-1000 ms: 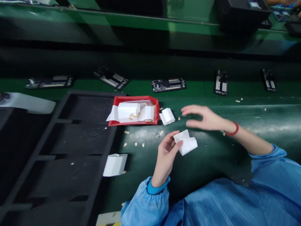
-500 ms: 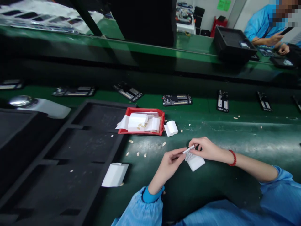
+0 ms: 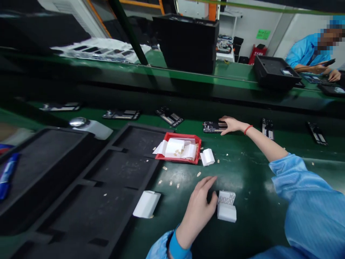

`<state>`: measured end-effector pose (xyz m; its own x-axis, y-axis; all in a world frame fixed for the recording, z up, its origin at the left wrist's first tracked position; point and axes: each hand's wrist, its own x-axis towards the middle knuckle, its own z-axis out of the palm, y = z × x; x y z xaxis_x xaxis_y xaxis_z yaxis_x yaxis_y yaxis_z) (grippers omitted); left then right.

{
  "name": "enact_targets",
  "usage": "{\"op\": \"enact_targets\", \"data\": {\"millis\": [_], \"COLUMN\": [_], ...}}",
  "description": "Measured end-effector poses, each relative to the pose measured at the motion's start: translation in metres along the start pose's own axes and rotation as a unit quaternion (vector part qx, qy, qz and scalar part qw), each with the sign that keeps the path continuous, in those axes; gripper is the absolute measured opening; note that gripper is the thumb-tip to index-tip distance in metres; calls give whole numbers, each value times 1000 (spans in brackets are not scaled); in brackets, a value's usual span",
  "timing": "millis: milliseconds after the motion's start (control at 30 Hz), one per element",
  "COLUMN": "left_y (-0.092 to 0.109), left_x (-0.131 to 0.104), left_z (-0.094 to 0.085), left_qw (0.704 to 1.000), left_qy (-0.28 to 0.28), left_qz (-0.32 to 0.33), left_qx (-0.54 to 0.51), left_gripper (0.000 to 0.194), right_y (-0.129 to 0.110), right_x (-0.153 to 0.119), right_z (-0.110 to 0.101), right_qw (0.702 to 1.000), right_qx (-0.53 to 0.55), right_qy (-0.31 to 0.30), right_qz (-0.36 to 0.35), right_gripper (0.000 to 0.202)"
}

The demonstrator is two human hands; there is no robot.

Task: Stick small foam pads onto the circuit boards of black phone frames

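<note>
My right hand point(image 3: 231, 125) reaches to the far strip of the bench. Its thumb and fingers span the right end of an opened phone point(image 3: 211, 127), which lies flat with its dark inner parts showing. Nearer to me, my left hand point(image 3: 201, 203) is open, its fingers stretched and thumb apart. By that thumb stands a folded white label sheet point(image 3: 226, 212), its raised flap printed with rows of small grey shapes. I cannot tell whether the thumb touches it.
More opened phones point(image 3: 169, 117) lie along the back strip. A red tray point(image 3: 199, 145) holds white paper rolls and small tan pieces. Black compartment trays point(image 3: 107, 172) fill the left, with a blue marker point(image 3: 8, 176). Across the bench sits a co-worker point(image 3: 304, 54).
My right hand has let go of the white label sheet and moved forward to a phone. My left hand has opened, and the sheet now rests on the bench. The view has shifted.
</note>
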<state>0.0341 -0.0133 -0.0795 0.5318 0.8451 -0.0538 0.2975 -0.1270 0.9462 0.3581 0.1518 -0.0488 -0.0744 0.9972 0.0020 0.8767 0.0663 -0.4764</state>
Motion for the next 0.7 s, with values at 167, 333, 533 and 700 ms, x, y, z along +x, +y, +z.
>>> {"op": "enact_targets", "data": {"millis": [167, 333, 533, 700], "left_y": [15, 45, 68, 70], "left_x": [22, 38, 18, 6], "left_z": [-1, -2, -13, -18], "left_qw": [992, 951, 943, 937], "left_qy": [78, 219, 277, 302], "left_qz": [-10, 35, 98, 168], "left_qx": [-101, -215, -160, -43], "left_gripper": [39, 49, 47, 25], "right_y": [-28, -108, -178, -201], "right_x": [-50, -140, -165, -143], "right_z": [2, 28, 28, 20], "right_qw": [995, 986, 943, 912], "right_qx": [-6, 58, 254, 323], "right_qy": [98, 148, 201, 231], "right_qz": [-7, -59, -79, -98], "right_gripper": [50, 85, 41, 8]}}
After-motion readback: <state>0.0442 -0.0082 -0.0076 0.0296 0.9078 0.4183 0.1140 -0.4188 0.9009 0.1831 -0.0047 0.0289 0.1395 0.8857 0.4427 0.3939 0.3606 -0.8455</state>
